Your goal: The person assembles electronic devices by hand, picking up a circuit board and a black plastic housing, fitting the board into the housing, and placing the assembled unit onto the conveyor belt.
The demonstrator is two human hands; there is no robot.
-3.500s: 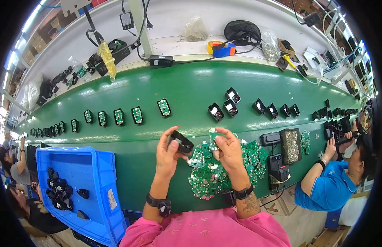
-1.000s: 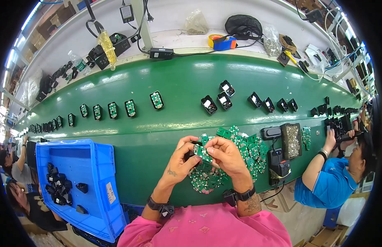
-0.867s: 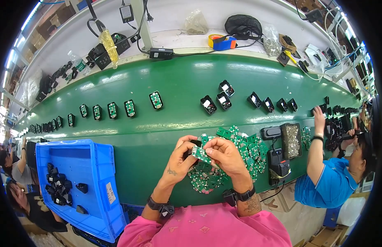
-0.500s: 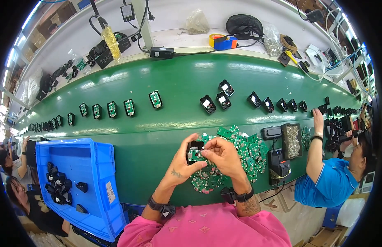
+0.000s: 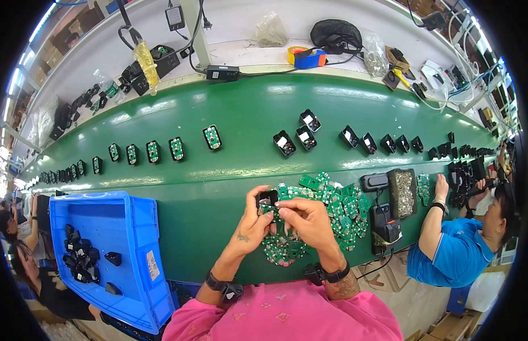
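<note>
My left hand (image 5: 248, 228) is wrapped round a small black plastic housing (image 5: 268, 197), open side up, above the green work surface. A green circuit board (image 5: 266, 209) shows at the housing's near side, partly covered by my left thumb. My right hand (image 5: 309, 220) is closed in a pinch at the board's right edge. Whatever lies between those fingertips is too small to make out. Under and beside my hands spreads a heap of loose green circuit boards (image 5: 348, 211).
A blue bin (image 5: 147, 244) with black housings stands at left. Across the bench run housings with boards (image 5: 212, 137) and housings with white labels (image 5: 284, 143). Right of the heap are a black device (image 5: 385, 227) and a tray of small metal parts (image 5: 402, 193). A co-worker in blue (image 5: 451, 250) sits at right.
My left thumb has moved inward over the board, and the housing is tilted differently. My right fingers remain pinched at its edge. The co-worker's hand at right has drawn back from the housing row.
</note>
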